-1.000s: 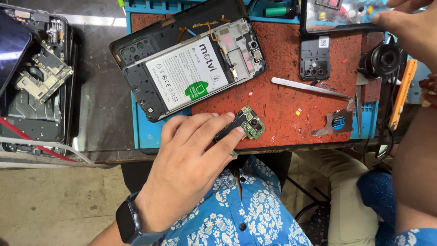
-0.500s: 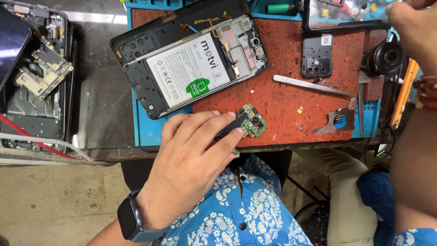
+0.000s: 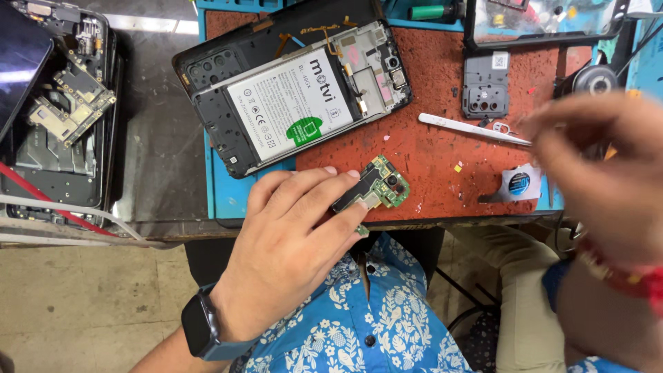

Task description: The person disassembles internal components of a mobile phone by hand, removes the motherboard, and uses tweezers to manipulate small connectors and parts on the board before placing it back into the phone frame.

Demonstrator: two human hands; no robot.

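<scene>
Left hand (image 3: 293, 242) is flat-ish on the near edge of the red mat (image 3: 435, 148), fingers pinching a small green circuit board (image 3: 378, 186) and pressing it down on the mat. Right hand (image 3: 608, 173) hangs blurred over the mat's right edge, fingers half curled; honestly can't tell if it's holding anything.

Everything else relative to that mat: the opened phone (image 3: 297, 97) lies tilted across its far left corner, back off, with the white battery (image 3: 300, 103) showing. A pair of white tweezers (image 3: 473, 129) lies on the right part, just beyond it a grey camera cover piece (image 3: 485, 84). A little round blue sticker (image 3: 518, 184) sits near the right edge. Left of the mat, on the dark table (image 3: 155, 138), is a tray of stripped phone frames (image 3: 59, 117).
</scene>
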